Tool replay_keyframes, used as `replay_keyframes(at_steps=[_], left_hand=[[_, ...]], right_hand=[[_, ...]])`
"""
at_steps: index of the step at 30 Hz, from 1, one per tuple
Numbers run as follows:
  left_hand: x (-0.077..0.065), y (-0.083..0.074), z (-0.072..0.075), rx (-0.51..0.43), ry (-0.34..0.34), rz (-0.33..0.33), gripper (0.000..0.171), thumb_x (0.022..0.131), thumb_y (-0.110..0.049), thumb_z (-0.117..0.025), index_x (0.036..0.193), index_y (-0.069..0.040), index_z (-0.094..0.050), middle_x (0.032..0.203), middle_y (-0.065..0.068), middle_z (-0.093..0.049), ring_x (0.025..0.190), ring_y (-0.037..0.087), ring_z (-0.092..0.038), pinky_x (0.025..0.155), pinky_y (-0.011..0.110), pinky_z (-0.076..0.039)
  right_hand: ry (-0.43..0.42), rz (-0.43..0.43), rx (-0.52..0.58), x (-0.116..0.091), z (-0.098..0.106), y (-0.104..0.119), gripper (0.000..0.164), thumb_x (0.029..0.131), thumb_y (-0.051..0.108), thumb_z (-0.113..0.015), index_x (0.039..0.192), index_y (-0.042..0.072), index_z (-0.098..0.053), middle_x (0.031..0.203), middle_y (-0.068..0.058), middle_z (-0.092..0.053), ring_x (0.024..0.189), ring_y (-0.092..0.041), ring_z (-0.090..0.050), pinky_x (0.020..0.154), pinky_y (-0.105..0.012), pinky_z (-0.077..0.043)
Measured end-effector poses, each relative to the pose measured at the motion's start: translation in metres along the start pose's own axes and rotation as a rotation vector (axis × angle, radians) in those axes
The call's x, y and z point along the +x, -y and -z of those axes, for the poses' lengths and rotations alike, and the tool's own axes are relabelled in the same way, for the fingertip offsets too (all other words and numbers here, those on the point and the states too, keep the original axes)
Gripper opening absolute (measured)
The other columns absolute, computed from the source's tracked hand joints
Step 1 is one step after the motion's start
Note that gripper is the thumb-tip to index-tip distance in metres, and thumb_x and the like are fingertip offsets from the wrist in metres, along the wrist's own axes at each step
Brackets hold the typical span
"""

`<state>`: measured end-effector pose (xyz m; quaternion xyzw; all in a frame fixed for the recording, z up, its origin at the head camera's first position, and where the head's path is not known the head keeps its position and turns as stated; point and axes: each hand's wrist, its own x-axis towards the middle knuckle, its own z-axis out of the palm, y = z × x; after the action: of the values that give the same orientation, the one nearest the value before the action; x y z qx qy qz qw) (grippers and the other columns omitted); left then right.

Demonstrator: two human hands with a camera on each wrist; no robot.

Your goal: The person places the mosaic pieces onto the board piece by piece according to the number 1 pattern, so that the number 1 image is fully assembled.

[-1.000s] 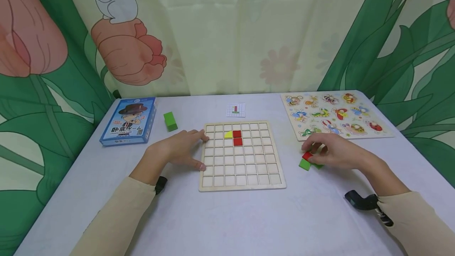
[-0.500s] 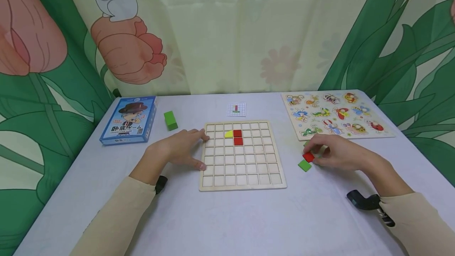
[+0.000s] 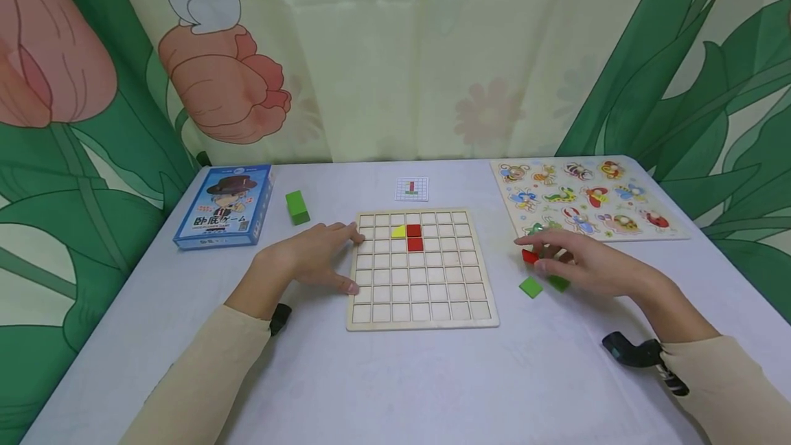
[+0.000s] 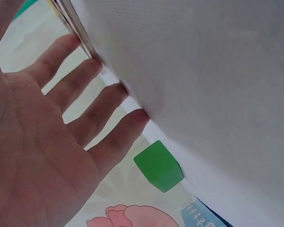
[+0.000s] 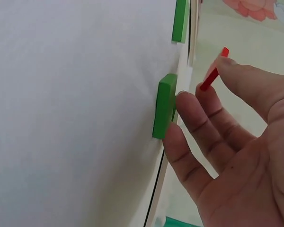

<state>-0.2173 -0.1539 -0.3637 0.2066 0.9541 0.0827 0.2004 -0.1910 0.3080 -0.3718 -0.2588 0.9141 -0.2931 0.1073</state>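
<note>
On the surface (image 3: 426, 383), near the right side of the board (image 3: 423, 294), one green tile (image 3: 530, 287) lies flat. A second green tile (image 3: 559, 283) is just beside it, partly hidden under the right hand (image 3: 581, 263).

This hand is also to the right of the board. Its grip is narrow: the thumb and at least one finger pinch a red tile (image 3: 529, 257), which is tilted and seems raised. The other fingers are loosely bent near a green tile; I cannot tell if they touch it.

I judge the red tile to be light, stiff and rather smooth, not fragile, but it could turn if taken by one corner only. Two opposite edges look like the best place to hold it.

The left hand (image 3: 318, 256) rests at the board's left edge. Its grip is wide, with thumb and fingers spread, and is not closed around anything. The board looks thin and stiff, so light pressure at this edge should steady it.

On the board's far half are two set tiles (image 3: 415, 244), both red, and a yellow piece (image 3: 398, 231) to their left. Left of the board stand a green block (image 3: 297, 207) and, farther left, a box (image 3: 225, 208). Behind the board lies a card (image 3: 412, 189); to its right and behind, a puzzle (image 3: 593, 201).
</note>
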Motion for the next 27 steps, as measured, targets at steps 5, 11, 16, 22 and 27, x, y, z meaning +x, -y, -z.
replay_keyframes(at_steps=[5,11,16,22,27], left_hand=[[0.001,0.001,0.0,-0.009,-0.001,-0.003,0.095,0.075,-0.061,-0.085,0.152,-0.024,-0.044,0.162,0.007,-0.04,0.147,0.033,-0.039,0.118,0.056,-0.036],[0.0,0.002,0.0,-0.002,0.0,-0.016,0.095,0.076,-0.061,-0.085,0.152,-0.023,-0.044,0.162,0.007,-0.04,0.147,0.033,-0.038,0.119,0.055,-0.035],[0.002,0.001,0.002,0.022,-0.006,-0.019,0.095,0.075,-0.061,-0.085,0.152,-0.023,-0.044,0.161,0.006,-0.042,0.145,0.032,-0.041,0.118,0.055,-0.037],[0.004,0.001,0.0,0.023,-0.004,-0.007,0.096,0.074,-0.062,-0.086,0.152,-0.024,-0.044,0.161,0.006,-0.042,0.145,0.033,-0.041,0.118,0.055,-0.037],[0.003,0.001,-0.001,0.022,-0.002,-0.002,0.097,0.074,-0.061,-0.086,0.152,-0.023,-0.044,0.161,0.007,-0.042,0.145,0.033,-0.042,0.118,0.055,-0.037]], right_hand=[[-0.006,0.028,0.032,0.004,0.001,0.001,0.037,0.104,0.014,-0.062,0.141,0.018,-0.06,0.119,0.002,-0.066,0.098,-0.014,-0.059,0.079,-0.027,-0.051],[-0.003,0.062,0.1,0.011,0.001,0.004,0.034,0.104,0.012,-0.062,0.137,0.014,-0.06,0.118,-0.004,-0.067,0.095,-0.019,-0.062,0.075,-0.028,-0.053],[-0.001,0.085,0.165,0.018,-0.002,0.01,0.035,0.103,0.016,-0.064,0.137,0.011,-0.061,0.117,-0.009,-0.066,0.093,-0.022,-0.065,0.071,-0.03,-0.056],[-0.004,0.156,0.183,0.028,0.0,0.019,0.033,0.102,0.011,-0.065,0.134,0.009,-0.063,0.111,-0.011,-0.067,0.091,-0.024,-0.066,0.071,-0.029,-0.056],[-0.003,0.162,0.178,0.038,0.0,0.026,0.032,0.102,0.013,-0.066,0.134,0.01,-0.063,0.107,-0.012,-0.067,0.09,-0.027,-0.067,0.071,-0.03,-0.056]])
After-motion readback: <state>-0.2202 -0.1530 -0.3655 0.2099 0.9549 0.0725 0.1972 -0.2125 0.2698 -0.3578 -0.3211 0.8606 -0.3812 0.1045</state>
